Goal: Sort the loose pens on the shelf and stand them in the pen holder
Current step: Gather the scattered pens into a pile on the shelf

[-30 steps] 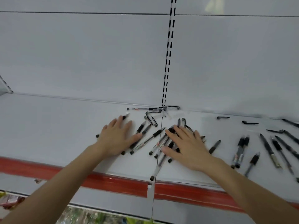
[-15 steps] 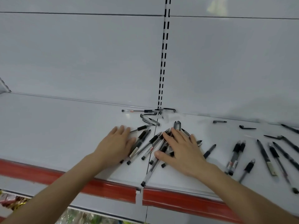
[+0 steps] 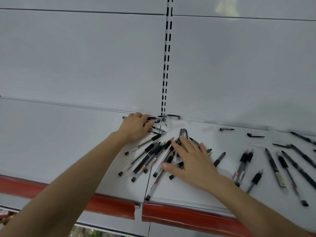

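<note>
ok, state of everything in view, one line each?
back pen: lying along the back wall, partly covered
pen pile: lying flat, fanned, overlapping
right-side pens: lying flat, scattered, mostly apart
loose caps: off, lying near the back wall
left hand: at the back edge, fingers bent over the back pen; grip unclear
right hand: flat, fingers spread, pressing on the pen pile
pen holder: not in view
</note>
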Demonstrator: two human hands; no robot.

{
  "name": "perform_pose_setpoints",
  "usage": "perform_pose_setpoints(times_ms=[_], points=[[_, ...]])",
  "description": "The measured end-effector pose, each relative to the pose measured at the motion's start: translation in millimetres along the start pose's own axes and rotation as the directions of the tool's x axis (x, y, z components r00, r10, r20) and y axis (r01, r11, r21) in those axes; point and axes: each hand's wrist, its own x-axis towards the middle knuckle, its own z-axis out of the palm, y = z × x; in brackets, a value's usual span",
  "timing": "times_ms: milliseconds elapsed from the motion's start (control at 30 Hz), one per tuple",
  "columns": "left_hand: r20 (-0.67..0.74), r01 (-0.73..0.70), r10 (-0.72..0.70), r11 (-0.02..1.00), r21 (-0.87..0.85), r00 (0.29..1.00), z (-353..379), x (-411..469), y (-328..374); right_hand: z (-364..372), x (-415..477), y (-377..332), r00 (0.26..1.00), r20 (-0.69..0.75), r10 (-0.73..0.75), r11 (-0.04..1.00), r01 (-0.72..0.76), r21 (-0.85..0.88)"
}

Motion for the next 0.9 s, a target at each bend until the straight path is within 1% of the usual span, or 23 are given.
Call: perform_pose_setpoints(times_ms=[100,133,233,267,300,333,400,433,467,533,633,667,700,767,833,900], points=[[-0.054,-0.091,0.097,0.99,0.109,0.994,1.6,-10.2,4.8,-0.5,-0.4,0.8,1.0,0.006,0.001,1.0,-0.001,0.003],[-0.059,-0.132,0.14,0.985,0.113,0.988,0.8,-15.4,5.4,-0.6,0.1,0.8,1.0,0.011,0.002,1.0,-0.002,0.006],[-0.087,-0.266,0.269,0.963,0.045,0.959,-3.2,-34.9,-0.2,-1.4,1.7,0.0,1.0,0.006,0.001,1.0,-0.001,0.012],[-0.078,-0.282,0.285,0.958,0.041,0.955,-3.5,-41.6,-4.8,-1.2,1.4,0.1,1.0,0.002,0.001,1.0,-0.001,0.014],[-0.034,-0.267,0.268,0.963,0.043,0.963,-3.7,-48.5,-9.5,-1.3,1.0,0.0,1.0,-0.002,0.003,1.0,-0.003,0.018],[0.042,-0.236,0.235,0.971,0.042,0.971,-3.4,-55.8,-13.6,-0.8,0.5,0.5,1.0,-0.007,0.005,1.0,-0.005,0.02],[0.2,-0.209,0.196,0.977,0.044,0.96,-1.0,-67.9,-15.1,-0.3,-1.1,1.2,1.0,-0.013,0.01,1.0,-0.01,0.015],[0.232,-0.214,0.199,0.976,0.04,0.952,0.5,-72.0,-11.6,-0.1,-1.3,1.7,1.0,-0.015,0.015,1.0,-0.015,0.01],[0.242,-0.221,0.21,0.975,0.017,0.947,3.2,-74.8,-5.2,0.2,-0.8,2.4,1.0,-0.015,0.022,1.0,-0.022,0.002],[0.238,-0.224,0.238,0.971,-0.084,0.942,9.2,-77.0,13.5,-0.3,0.4,2.2,1.0,-0.015,0.027,1.0,-0.027,0.001],[0.188,-0.201,0.276,0.918,-0.341,0.943,10.0,-81.3,42.0,-3.8,-4.3,6.1,1.0,-0.02,0.022,0.999,-0.021,0.031],[0.168,-0.199,0.281,0.9,-0.387,0.945,7.4,-83.7,45.2,-6.7,-9.8,8.7,0.999,-0.029,0.023,0.999,-0.021,0.036],[0.154,-0.205,0.278,0.905,-0.373,0.948,5.1,-85.9,43.0,-10.5,-17.2,12.9,0.999,-0.04,0.033,0.999,-0.031,0.031],[0.179,-0.222,0.259,0.954,-0.199,0.949,2.7,-89.5,29.6,-17.5,-37.0,26.0,0.993,-0.044,0.109,0.994,-0.109,-0.002],[0.252,-0.229,0.23,0.973,-0.034,0.94,5.2,-93.6,19.5,-21.0,-55.9,38.5,0.975,-0.033,0.221,0.974,-0.222,-0.038],[0.275,-0.231,0.22,0.973,0.008,0.936,10.2,-95.1,25.7,-19.5,-65.2,46.0,0.948,0.017,0.318,0.947,-0.317,-0.06]])
